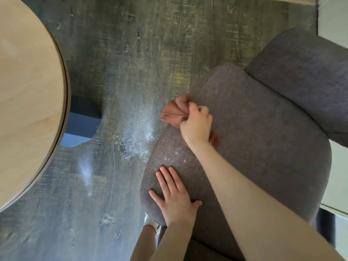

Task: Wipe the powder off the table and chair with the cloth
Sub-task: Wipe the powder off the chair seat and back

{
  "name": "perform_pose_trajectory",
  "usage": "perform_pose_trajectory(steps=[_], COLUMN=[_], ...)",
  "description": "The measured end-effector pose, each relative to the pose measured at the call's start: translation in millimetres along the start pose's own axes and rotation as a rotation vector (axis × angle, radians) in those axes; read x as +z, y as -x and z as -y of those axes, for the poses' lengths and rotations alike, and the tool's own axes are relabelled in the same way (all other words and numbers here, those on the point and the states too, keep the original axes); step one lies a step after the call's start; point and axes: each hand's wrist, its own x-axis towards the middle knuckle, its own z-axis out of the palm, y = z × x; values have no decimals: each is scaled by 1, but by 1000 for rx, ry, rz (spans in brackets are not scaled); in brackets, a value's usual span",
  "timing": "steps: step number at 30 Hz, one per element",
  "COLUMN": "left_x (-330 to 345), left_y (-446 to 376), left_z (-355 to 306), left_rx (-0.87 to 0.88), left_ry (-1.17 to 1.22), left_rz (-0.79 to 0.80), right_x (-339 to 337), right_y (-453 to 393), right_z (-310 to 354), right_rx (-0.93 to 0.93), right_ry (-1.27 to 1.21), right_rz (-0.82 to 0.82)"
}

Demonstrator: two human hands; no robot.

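A grey fabric chair (259, 129) fills the right half of the view, its seat facing up and its backrest at the upper right. My right hand (197, 125) grips a bunched reddish-brown cloth (173, 112) at the seat's left edge. My left hand (175, 196) lies flat with fingers spread on the seat's near left corner. A faint dusting of white powder (169, 157) shows on the seat between my hands. The round light wooden table (28, 102) is at the far left.
White powder (137, 132) is scattered on the dark wood-look floor (131, 53) between table and chair. A dark blue table base (82, 117) stands under the table's edge. My leg and a light shoe (150, 223) are beside the chair's near corner.
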Motion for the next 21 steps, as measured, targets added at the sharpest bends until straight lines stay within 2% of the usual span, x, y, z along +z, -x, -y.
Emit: perform_pose_trajectory(steps=[1,3,4,6,8,11,13,16,19,21], left_x=[-1,0,-1,-1,-3,-11,-10,-9,4,6], left_y=[1,1,1,1,5,10,10,15,9,8], left_z=[0,0,2,3,1,2,3,9,12,12], left_rx=[2,9,11,11,-22,-47,-82,-153,-122,-111], left_ry=[-7,-13,-13,-9,25,91,129,124,99,96], left_rz=[4,6,0,-18,-10,-14,-6,-69,-199,-178], right_x=[-1,-21,-34,-61,-78,-77,-58,-22,3,15], right_y=[3,5,4,-1,-4,18,45,84,95,93], right_z=[8,23,25,21,-3,-53,-78,-88,-66,-40], right_rx=[-59,-89,-90,-134,-96,94,208,361,443,475], right_ry=[-127,-542,-679,-670,-459,-180,-139,-113,-131,-156], right_rz=[158,473,467,227,-15,-200,-249,-220,-165,-121])
